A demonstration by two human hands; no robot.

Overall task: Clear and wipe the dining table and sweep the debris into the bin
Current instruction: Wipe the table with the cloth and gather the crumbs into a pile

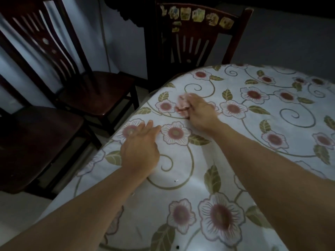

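Note:
A round dining table (272,160) under a white cloth printed with pink flowers and green leaves fills the right and lower part of the view. My right hand (201,113) is closed around a crumpled pink cloth (182,105) and presses it onto the tablecloth near the table's far left edge. My left hand (139,147) lies flat on the tablecloth, fingers stretched out and slightly apart, just left of and nearer than the right hand. A tiny white speck (175,180) and a dark speck (177,247) lie on the cloth closer to me.
Three dark wooden chairs stand around the table's left and far side: one at the near left (36,142), one behind it (87,84), and one with stickers on its backrest (195,33). Pale floor shows beneath them.

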